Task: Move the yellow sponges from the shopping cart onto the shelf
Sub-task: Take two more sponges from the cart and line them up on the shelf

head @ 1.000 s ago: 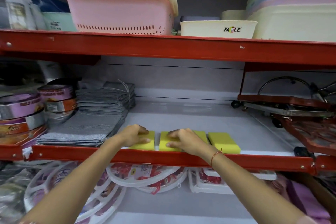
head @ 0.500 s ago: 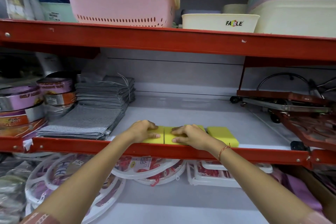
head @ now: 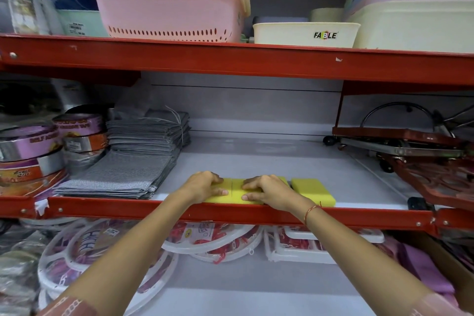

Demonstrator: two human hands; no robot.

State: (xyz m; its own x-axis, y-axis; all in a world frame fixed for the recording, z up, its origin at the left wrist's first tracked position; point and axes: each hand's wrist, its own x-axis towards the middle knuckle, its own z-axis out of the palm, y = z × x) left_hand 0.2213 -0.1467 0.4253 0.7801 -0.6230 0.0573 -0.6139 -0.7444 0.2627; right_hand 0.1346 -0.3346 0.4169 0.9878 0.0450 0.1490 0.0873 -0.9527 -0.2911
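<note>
Three yellow sponges lie in a row at the front edge of the middle shelf [head: 256,159]. My left hand [head: 204,186] rests flat on the left sponge [head: 225,191], fingers curled over its top. My right hand [head: 266,190] presses on the middle sponge [head: 237,194], covering most of it. These two sponges touch side by side. The right sponge [head: 311,191] lies free, a small gap away from my right hand. The shopping cart is out of view.
Folded grey cloths [head: 128,169] and stacked tape rolls [head: 33,151] fill the shelf's left. A red metal trolley [head: 415,151] lies at the right. Plastic baskets [head: 169,10] sit on the upper shelf. White hanger rings [head: 84,251] lie below the red shelf rail [head: 179,213].
The left and middle sponges have been pushed together, closing the gap between them. Both hands stay on top of them.
</note>
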